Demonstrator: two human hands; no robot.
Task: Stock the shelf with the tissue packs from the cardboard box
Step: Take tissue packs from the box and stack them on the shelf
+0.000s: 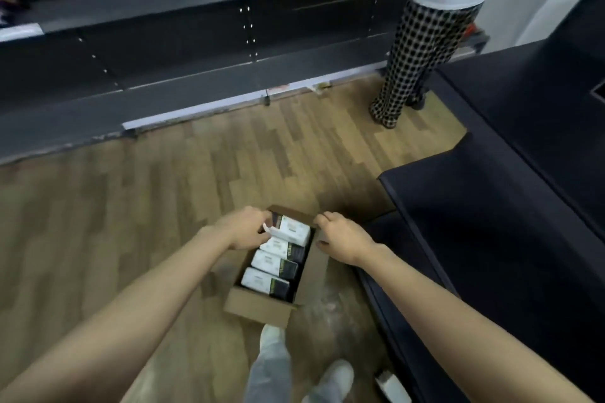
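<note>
An open cardboard box [258,304] lies on the wooden floor in front of my feet. Inside it lie several white and dark tissue packs in a row. My left hand [244,229] grips the left end of the farthest tissue pack [294,232], which is tilted up out of the row. My right hand [340,237] rests on the box's right flap near the far corner, fingers curled on its edge. The dark shelf [183,0] runs along the wall ahead, its boards mostly bare.
Another person in checked trousers [409,59] stands at the shelf on the right. A dark counter or bench [491,222] fills the right side, close to the box. A small white item [391,383] lies on the floor by my shoes. Open floor lies between box and shelf.
</note>
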